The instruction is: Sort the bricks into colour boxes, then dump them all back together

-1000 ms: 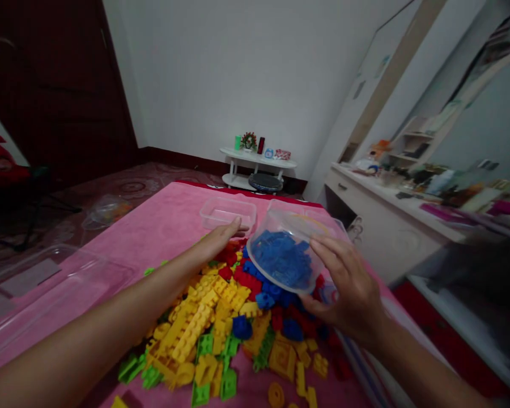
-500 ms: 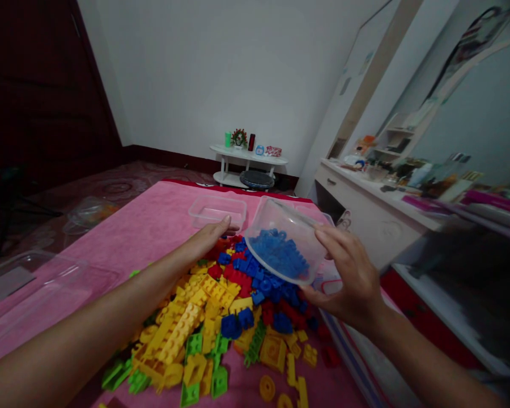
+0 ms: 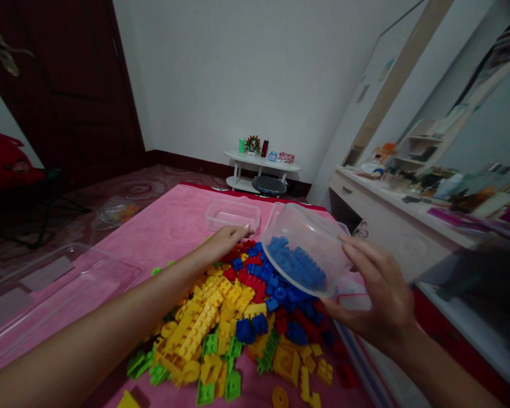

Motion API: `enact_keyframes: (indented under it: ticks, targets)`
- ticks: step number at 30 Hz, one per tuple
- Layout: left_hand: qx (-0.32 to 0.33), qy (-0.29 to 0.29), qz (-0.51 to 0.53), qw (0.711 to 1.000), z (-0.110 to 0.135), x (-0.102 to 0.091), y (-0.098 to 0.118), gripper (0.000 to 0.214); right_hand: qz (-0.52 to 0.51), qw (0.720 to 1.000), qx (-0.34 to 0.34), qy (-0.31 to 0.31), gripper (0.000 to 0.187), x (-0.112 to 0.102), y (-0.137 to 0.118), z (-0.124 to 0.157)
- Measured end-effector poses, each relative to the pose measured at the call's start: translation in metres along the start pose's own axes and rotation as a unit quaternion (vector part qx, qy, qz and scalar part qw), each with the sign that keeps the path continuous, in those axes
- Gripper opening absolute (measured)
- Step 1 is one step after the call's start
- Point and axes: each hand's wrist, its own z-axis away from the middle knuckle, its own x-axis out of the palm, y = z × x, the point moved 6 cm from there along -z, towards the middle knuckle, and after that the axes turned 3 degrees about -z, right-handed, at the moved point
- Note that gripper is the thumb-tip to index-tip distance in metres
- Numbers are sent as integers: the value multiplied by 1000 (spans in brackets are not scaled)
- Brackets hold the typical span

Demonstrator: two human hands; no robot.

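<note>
My right hand grips a translucent plastic container by its right side. The container is tipped with its mouth toward the pile, and blue building blocks show through its wall. Around and below its rim lie more blue blocks, mixed with red blocks. My left hand is stretched out with nothing seen in it, over the far edge of the pile, close to a low clear box. Yellow blocks and green blocks spread nearer to me.
A pink cloth covers the table. A large clear bin lies at the left. Beyond the table stand a small white stand and, at the right, a white dresser with clutter on top.
The view has swung a little to the left, so everything sits further right. The container in my right hand is tipped over further toward the blocks. My left hand keeps about the same place.
</note>
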Motion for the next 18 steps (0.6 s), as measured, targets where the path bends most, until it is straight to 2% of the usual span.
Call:
enact_keyframes:
  ticks: [3,7,9,11,14,16,18]
  targets:
    - [45,-12,-31,998,-3,1,1,58,-20,999,25,11,95,-2,3,3]
    - [75,-15,-37,996,2,4,11,59,-98,983,142,58,100,-2,9,9]
    - [96,-11,-18,995,8,4,24,67,-161,957,220,98,101,-1,9,10]
    - [111,-28,24,993,15,7,39,71,-230,919,293,127,99,1,8,7]
    - [107,-76,91,987,25,14,60,69,-319,854,391,128,90,11,4,0]
    - [85,-77,112,987,29,14,67,64,-372,820,422,110,83,21,1,-5]
    - [47,-42,115,991,30,5,66,56,-392,822,406,82,74,28,-2,-11]
